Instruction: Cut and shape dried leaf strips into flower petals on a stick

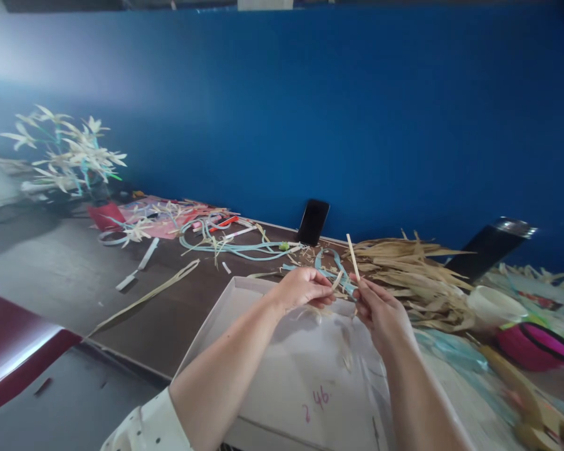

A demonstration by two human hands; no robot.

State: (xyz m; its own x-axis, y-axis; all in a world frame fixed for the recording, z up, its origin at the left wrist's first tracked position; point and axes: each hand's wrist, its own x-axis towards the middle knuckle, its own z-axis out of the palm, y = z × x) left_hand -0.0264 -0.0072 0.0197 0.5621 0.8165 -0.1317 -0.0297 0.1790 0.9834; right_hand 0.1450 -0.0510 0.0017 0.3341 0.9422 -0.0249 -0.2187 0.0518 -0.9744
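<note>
My left hand (305, 288) pinches a short pale strip (337, 280), which looks like dried leaf or husk. Close beside it, my right hand (380, 308) is closed on a longer pale strip (352, 255) that points upward. The two hands are near each other but apart, above the far end of a shallow white cardboard box (263, 382). A few thin dry scraps (346, 347) lie inside the box, and pink handwriting marks its bottom. Light blue ribbon (329, 258) lies just beyond my fingers.
Dried husks (404, 269) are heaped at right near a dark flask (486, 250), a white bowl (496, 307) and a pink pouch (536, 344). A phone (313, 222) leans on the blue wall. Blue cords (244, 250) and husk flowers (75, 150) are at left.
</note>
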